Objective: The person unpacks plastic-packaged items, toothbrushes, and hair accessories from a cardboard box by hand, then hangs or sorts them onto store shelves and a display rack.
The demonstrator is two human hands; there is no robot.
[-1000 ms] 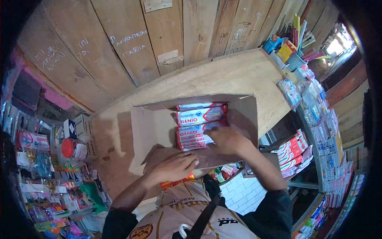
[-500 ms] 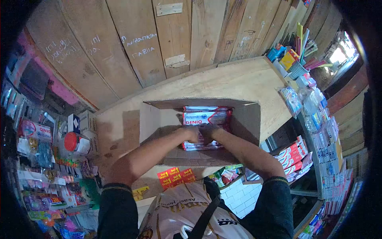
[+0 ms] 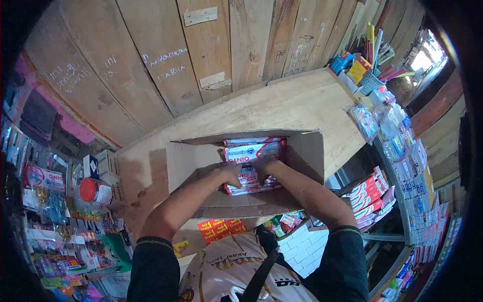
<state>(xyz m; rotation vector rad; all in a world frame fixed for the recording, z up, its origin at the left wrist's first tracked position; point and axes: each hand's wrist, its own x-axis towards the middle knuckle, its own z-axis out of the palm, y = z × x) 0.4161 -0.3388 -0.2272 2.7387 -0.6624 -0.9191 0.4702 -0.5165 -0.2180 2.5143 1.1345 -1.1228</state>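
Note:
An open cardboard box (image 3: 305, 158) sits on the wooden counter in front of me. Inside it stand several red, white and blue packs (image 3: 253, 152) marked "Formula GENIO", stacked in a row. My left hand (image 3: 230, 173) reaches into the box with its fingers bent against the left side of the packs. On their right side my right hand (image 3: 265, 169) does the same, fingers curled down and partly hidden. Both hands look closed on the packs near the middle of the row, with part of the printed wrappers showing between them.
Left of the box are a red-lidded jar (image 3: 93, 191), small cartons (image 3: 108, 167) and hanging goods. To the right stand red-and-white toothpaste boxes (image 3: 366, 196) and a shelf of packaged items. A basket (image 3: 371, 83) stands at the back right, before a plank wall (image 3: 151, 60).
My hands have moved slightly apart, showing more of the packs between them. The view has shifted a little, so the box appears lower and further left.

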